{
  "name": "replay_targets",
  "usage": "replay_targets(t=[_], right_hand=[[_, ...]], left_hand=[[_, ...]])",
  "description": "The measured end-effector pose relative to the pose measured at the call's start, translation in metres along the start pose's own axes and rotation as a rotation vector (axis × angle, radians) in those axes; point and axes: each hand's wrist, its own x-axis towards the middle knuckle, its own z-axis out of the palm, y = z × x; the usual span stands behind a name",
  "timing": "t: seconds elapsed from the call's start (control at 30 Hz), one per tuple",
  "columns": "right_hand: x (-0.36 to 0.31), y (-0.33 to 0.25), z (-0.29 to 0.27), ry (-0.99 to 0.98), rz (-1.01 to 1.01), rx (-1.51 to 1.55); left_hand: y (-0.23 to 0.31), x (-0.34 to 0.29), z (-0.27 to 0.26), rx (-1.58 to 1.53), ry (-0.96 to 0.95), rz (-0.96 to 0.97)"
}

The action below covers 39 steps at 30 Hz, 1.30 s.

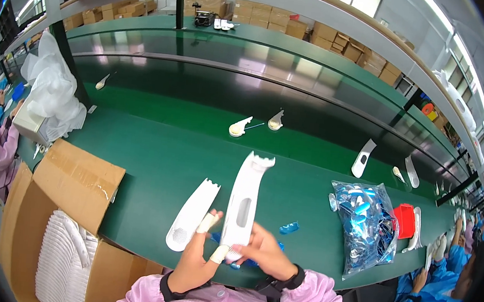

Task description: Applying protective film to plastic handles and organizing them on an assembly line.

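Note:
A long, curved white plastic shell [244, 189] with an oval cutout and a notched upper end is tilted up over the bench's near edge. My right hand [270, 253] grips its lower end, thumb pressed on the front and fingers partly hidden behind. On the other side my left hand [193, 263], with pale finger cots on thumb and index finger, holds the same lower end with its thumb against it; the index finger points up. A second white shell [194, 213] with a perforated rounded end lies just left of the hands. Blue film scraps [251, 262] lie beneath my hands.
An open cardboard box [79, 173] of stacked white shells stands at left. To the right are a clear bag [362, 229] of blue-wrapped parts and a red bin [404, 221]. Small white parts [238, 128] sit on the green belt beyond. Co-workers sit on both sides.

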Motion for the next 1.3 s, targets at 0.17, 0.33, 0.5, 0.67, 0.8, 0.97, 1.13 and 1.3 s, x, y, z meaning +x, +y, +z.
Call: replay_targets(t=[0.17, 0.33, 0.5, 0.67, 0.8, 0.97, 1.13, 1.3], right_hand=[[0.030, -0.034, -0.074, 0.290, -0.023, 0.035], [0.074, -0.043, -0.149, 0.664, -0.339, 0.046], [0.030, -0.056, -0.143, 0.646, -0.436, -0.367], [-0.094, -0.073, -0.185, 0.999, -0.398, -1.248], [-0.194, -0.064, -0.271, 1.454, 0.243, -1.682], [-0.237, -0.036, -0.308, 0.891, 0.102, -1.429], [-0.226, -0.031, -0.308, 0.791, 0.115, -1.280], [-0.187, -0.047, -0.287, 0.904, 0.111, -1.271]], left_hand=[[-0.020, -0.006, -0.026, 0.713, 0.019, -0.006], [-0.037, -0.017, -0.035, 0.600, -0.007, -0.193], [-0.052, -0.019, -0.042, 0.594, 0.069, -0.156], [-0.047, -0.016, -0.040, 0.579, 0.067, -0.192], [-0.045, -0.013, -0.036, 0.537, 0.053, -0.206], [-0.047, -0.017, -0.035, 0.568, 0.113, -0.152], [-0.049, -0.018, -0.037, 0.522, 0.119, -0.185], [-0.046, -0.015, -0.030, 0.520, 0.109, -0.229]])
